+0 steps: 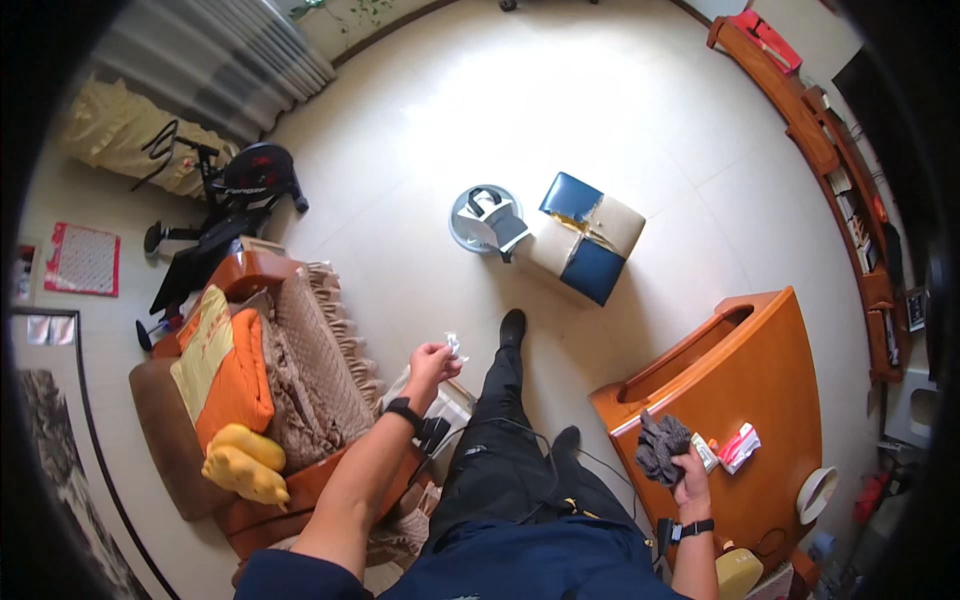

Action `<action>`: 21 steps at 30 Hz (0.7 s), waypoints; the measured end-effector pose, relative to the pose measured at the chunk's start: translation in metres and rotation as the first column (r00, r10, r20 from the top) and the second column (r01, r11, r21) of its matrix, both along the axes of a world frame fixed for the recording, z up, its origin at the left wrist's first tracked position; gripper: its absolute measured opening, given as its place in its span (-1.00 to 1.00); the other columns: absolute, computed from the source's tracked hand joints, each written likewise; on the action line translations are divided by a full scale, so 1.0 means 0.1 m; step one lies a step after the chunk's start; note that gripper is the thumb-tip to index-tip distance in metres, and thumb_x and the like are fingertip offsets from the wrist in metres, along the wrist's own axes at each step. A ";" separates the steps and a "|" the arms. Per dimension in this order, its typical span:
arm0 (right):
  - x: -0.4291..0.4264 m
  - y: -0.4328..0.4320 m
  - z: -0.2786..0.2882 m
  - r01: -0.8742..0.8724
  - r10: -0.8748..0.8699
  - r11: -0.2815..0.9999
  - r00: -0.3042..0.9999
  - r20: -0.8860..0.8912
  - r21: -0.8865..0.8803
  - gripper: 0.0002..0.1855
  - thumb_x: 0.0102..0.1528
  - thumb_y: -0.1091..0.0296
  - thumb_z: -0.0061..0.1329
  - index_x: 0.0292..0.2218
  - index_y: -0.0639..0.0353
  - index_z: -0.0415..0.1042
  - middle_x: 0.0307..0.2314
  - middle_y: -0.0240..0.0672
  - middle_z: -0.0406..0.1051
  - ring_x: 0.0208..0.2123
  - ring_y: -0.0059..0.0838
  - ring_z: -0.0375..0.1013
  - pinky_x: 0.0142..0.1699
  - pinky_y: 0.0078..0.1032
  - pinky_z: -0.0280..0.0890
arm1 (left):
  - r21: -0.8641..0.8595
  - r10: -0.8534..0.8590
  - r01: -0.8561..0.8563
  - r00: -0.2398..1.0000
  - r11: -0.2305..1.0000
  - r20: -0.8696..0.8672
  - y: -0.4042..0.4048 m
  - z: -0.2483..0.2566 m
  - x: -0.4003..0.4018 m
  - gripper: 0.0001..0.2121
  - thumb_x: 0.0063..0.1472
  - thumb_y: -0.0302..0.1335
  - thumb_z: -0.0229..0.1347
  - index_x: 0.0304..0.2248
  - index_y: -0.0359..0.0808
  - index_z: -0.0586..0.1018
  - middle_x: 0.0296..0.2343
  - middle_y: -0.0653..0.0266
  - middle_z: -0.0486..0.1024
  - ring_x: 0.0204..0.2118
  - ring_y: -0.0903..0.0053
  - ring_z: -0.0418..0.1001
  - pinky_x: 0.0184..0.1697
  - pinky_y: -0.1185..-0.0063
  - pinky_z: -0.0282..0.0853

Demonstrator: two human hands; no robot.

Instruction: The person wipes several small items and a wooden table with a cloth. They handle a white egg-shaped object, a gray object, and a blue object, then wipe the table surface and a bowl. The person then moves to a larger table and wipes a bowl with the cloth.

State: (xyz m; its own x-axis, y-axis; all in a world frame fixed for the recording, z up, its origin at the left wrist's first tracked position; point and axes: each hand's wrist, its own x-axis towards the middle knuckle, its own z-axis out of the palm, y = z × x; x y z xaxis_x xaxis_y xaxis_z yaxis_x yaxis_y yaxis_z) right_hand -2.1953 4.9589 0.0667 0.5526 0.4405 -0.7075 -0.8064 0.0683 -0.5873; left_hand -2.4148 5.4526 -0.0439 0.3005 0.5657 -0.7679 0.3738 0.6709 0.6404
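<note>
Between the fingertips of my left hand [435,367] is a small crumpled white scrap [454,346], perhaps plastic or tissue. That hand is held out over the floor beside the sofa. My right hand [690,475] grips a bunched dark grey cloth [661,448] above the near edge of the wooden coffee table [780,390]. Just past that hand, a red and white packet [739,448] and a small white and green box [703,451] lie on the tabletop. Ahead on the floor stands a round grey bin [454,225] with a white and grey bag [491,223] on top.
A blue and beige cube stool [592,238] with torn covering stands beside the bin. The sofa [300,480] on my left carries cushions and a yellow plush toy [244,463]. Behind it is an exercise bike [247,180]. A thin cable [600,461] runs across my legs. A white bowl [816,495] sits at the table's far edge.
</note>
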 end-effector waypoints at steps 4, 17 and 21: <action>0.08 0.45 0.12 0.089 -0.095 0.991 0.994 -0.060 -0.096 -0.26 -0.10 0.54 -0.17 0.17 0.33 0.19 -0.02 -0.10 0.40 0.02 -0.13 0.44 0.17 -0.21 0.33 | -0.048 -0.058 0.059 0.998 0.997 0.019 0.77 -0.39 0.81 -0.82 0.29 -0.43 0.06 -0.22 -0.37 0.41 -0.45 0.21 0.52 -0.49 0.48 0.57 -0.42 0.49 0.59; 0.16 1.73 0.25 0.220 -0.279 0.942 0.932 -0.230 -0.253 -0.22 -0.12 0.51 -0.13 0.19 0.38 0.16 0.07 -0.05 0.32 0.11 -0.08 0.35 0.24 -0.15 0.24 | -0.231 -0.226 0.216 0.974 0.949 -0.020 1.55 -1.48 2.65 -0.82 0.32 -0.37 0.06 -0.33 -0.32 0.43 -0.55 0.32 0.45 -0.59 0.49 0.52 -0.46 0.46 0.57; 0.07 1.75 0.17 0.263 -0.325 0.935 0.904 -0.279 -0.237 -0.21 -0.12 0.52 -0.12 0.20 0.41 0.14 0.07 -0.01 0.31 0.10 -0.05 0.35 0.21 -0.13 0.26 | -0.271 -0.045 0.028 0.997 0.962 -0.057 1.61 -2.06 3.05 -0.84 0.36 -0.44 -0.04 -0.21 -0.39 0.37 -0.45 0.13 0.54 -0.55 0.36 0.59 -0.56 0.46 0.53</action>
